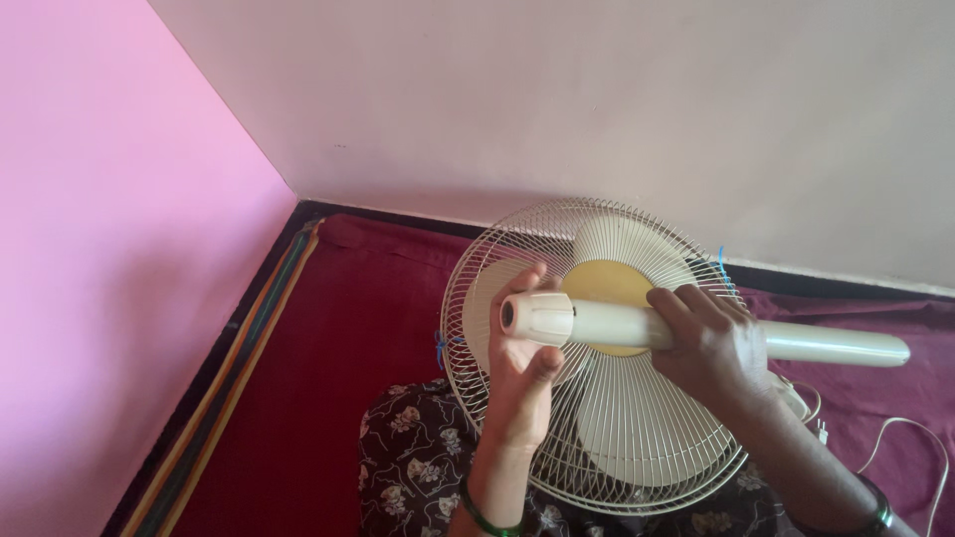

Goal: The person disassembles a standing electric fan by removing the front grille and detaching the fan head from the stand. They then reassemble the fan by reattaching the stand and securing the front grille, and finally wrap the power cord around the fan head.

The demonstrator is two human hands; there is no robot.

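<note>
Pink walls meet at a corner above the red mat [338,338], where the left hand [522,363] and right hand [708,343] grip a cream fan pole [612,323] over the round fan cage [597,438].

One fan head [607,398], one cream pole [696,333], two hands, one white cord [900,438], one red mat [338,348].

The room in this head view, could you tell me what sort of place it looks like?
Probably a room in a home: plain painted walls meet in a corner, a dark red mat covers the floor, and both hands hold a household pedestal fan.
</note>
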